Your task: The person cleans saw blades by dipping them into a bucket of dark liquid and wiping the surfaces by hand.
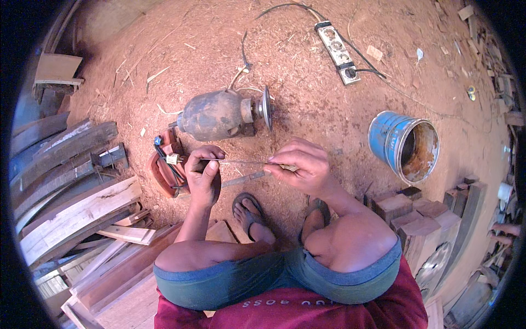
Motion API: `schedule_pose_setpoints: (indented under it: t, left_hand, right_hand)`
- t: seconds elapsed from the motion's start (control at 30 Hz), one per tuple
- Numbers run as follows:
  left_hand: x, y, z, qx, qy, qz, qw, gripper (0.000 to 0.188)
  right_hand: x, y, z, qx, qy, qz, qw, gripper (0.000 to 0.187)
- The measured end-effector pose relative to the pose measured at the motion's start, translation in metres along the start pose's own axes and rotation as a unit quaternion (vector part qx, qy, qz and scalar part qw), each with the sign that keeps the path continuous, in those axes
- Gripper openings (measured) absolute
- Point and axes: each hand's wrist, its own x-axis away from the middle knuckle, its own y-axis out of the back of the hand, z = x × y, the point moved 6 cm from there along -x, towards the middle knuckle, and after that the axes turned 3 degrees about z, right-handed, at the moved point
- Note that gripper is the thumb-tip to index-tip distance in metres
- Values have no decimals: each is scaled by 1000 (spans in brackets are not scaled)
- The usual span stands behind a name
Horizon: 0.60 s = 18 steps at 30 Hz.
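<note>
A thin, narrow strip [241, 161] is stretched level between my two hands, above the ground in front of my knees. My left hand [204, 174] pinches its left end between thumb and fingers. At the other end, my right hand [302, 164] is closed on the strip, its fingertips pressed together. Just beyond the hands lies a dusty grey electric motor [213, 116] with a round metal disc [267, 108] on its right end. An orange-red power tool [159, 174] rests to the left of my left hand. Under the strip, a flat grey bar [244, 179] lies on the ground.
A blue metal bucket [385, 134] with a rusty inside is at the right. A white power strip [337, 52] with dark cables lies farther off. Curved boards [76, 211] are piled on the left, wooden blocks [419, 226] at the right. Shavings litter the brown ground.
</note>
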Motion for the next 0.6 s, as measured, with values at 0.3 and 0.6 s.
schedule_pose_setpoints:
  t: [0.3, 0.6]
  left_hand:
    - [1, -3, 10, 10, 44, 7, 999, 22]
    - [1, -3, 10, 10, 40, 5, 999, 19]
  right_hand:
    - [-9, 0, 12, 1, 55, -2, 998, 20]
    - [-10, 2, 14, 16, 40, 2, 999, 19]
